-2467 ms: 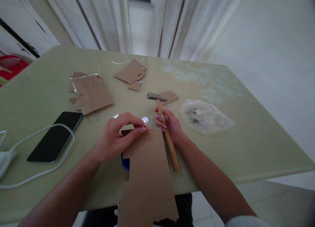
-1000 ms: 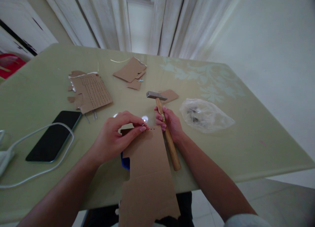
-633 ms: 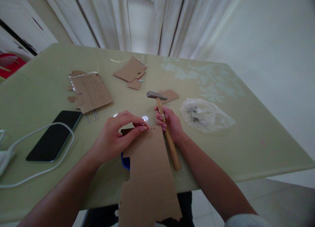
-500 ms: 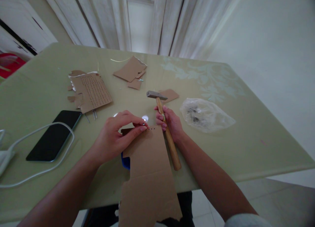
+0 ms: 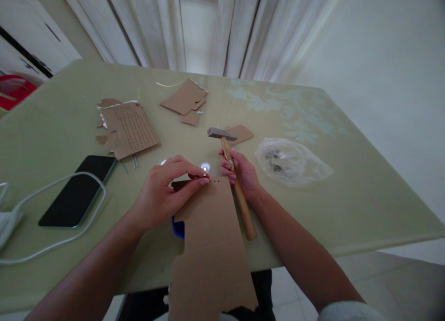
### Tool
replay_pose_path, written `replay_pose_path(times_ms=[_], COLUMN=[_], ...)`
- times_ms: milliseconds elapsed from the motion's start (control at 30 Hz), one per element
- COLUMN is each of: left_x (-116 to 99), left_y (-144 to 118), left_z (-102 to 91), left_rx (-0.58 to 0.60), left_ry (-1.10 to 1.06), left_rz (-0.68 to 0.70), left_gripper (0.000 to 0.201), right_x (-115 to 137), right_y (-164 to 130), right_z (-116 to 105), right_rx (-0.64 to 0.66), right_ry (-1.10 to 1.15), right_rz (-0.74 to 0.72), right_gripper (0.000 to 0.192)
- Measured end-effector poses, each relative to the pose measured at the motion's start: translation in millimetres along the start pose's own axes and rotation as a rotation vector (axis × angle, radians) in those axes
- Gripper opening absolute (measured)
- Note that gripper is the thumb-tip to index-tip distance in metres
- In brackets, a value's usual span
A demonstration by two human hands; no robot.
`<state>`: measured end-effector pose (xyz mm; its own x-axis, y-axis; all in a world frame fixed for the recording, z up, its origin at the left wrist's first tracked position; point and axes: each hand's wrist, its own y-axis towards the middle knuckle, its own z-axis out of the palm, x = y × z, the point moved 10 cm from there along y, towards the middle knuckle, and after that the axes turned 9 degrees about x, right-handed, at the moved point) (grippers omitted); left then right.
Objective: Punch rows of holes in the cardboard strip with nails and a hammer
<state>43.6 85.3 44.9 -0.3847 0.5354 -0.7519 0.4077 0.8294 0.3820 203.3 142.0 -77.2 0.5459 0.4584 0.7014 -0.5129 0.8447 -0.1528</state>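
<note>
In the head view a sheet of brown cardboard (image 5: 210, 237) reaches from the table toward my lap, with a row of small holes along its far edge. My left hand (image 5: 167, 191) rests at that edge, thumb and fingers pinched on a nail (image 5: 205, 175); only its small shiny head shows. A claw-less hammer (image 5: 239, 195) with a wooden handle and steel head is gripped by my right hand (image 5: 243, 175), just right of the cardboard. Its head points away from me. Something blue (image 5: 178, 228) sticks out under the cardboard's left side.
Left lie a black phone (image 5: 78, 191), a white cable (image 5: 100, 186) and a cardboard piece full of holes (image 5: 130, 131), several nails (image 5: 134, 161) beside it. Cardboard scraps (image 5: 184, 97) lie farther back. To the right is a clear plastic bag (image 5: 295, 163) with dark bits inside.
Almost nothing differs. Both hands keep their hold on the nail and the hammer; the whole view has shifted very slightly.
</note>
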Motion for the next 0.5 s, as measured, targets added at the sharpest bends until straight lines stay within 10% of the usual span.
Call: replay_pose_path(times_ms=[500], left_x=[-3.6], left_y=[1.8], left_z=[2.6], left_rx=[0.033], left_ry=[0.064], left_rz=[-0.002], left_gripper=[0.006], right_x=[2.5], right_y=[0.2], right_z=[2.7], right_rx=[0.024], right_ry=[-0.002], right_rz=[-0.013], right_gripper=[0.039])
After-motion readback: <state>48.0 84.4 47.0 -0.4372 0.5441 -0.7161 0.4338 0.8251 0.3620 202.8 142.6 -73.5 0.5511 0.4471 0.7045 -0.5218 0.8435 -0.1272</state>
